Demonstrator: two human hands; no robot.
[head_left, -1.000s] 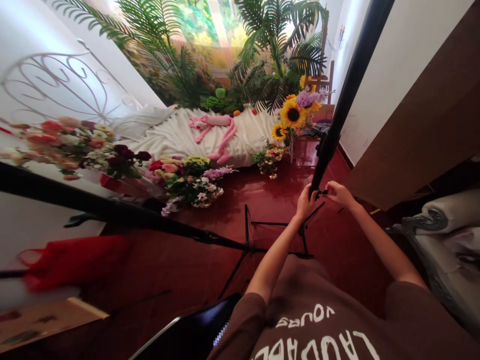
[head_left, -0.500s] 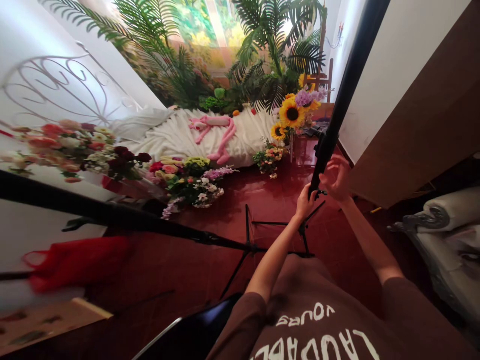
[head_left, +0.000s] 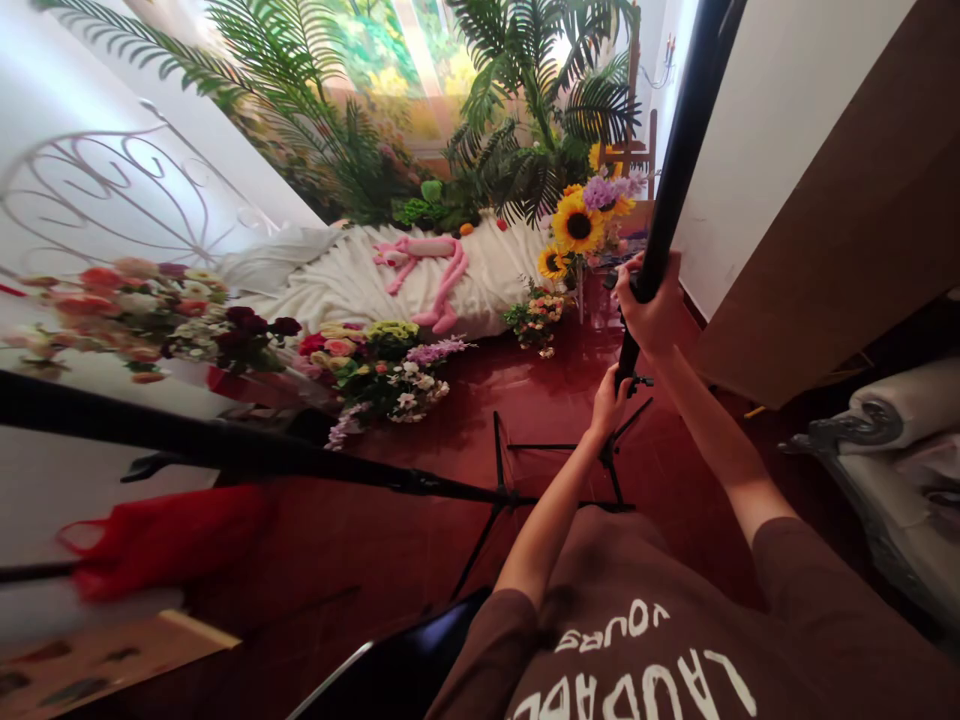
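Observation:
A black stand pole (head_left: 679, 150) rises from the floor on thin black legs and leans toward the upper right. My left hand (head_left: 611, 402) is closed around its lower part, beside a small black knob (head_left: 641, 382). Higher up, my right hand (head_left: 651, 300) wraps round the pole at a joint, its fingers curled by a clamp or knob on the left side. Another black pole (head_left: 300, 452) crosses the view from the left edge and reaches down to its own legs near the middle.
Flower bunches (head_left: 390, 375) and sunflowers (head_left: 577, 225) stand before a white draped platform (head_left: 330, 290) with a pink plush toy (head_left: 442, 290). At left are a red bag (head_left: 165, 535) and a board (head_left: 112, 660). Wrapped rolls (head_left: 907, 415) lie at right.
My right hand has moved up and left from beside the pole and closed around its joint. My left hand stays on the lower part. The view has shifted slightly.

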